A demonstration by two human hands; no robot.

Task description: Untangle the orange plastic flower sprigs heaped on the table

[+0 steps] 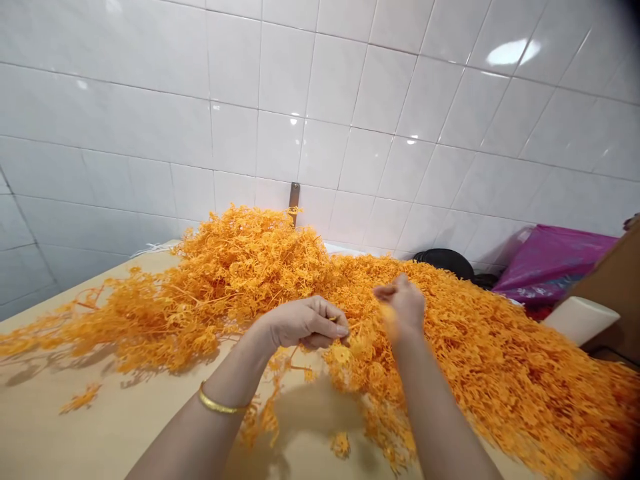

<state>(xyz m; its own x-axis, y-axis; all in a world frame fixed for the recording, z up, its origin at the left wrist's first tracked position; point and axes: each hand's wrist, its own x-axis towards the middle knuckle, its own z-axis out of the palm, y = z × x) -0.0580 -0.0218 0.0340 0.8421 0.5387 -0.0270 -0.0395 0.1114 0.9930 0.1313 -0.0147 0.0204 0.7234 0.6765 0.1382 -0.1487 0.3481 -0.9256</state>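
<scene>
By bushy orange plasticky heap [490, 353], my L hand [313, 323] pinches a thin orange sprig [343, 353]; R hand [406, 305] curled, can't tell on what. Prob. light, bendy; grip at base.

a wall [150, 47] of glossy, pale, dark-seamed tiles [285, 57] rises beyond the far edge of a light tan table [35, 427]. high on it, toward the surface's right side, shines a bright oval reflection [511, 52]; smaller glints [412, 141] dot the tiles elsewhere.
</scene>
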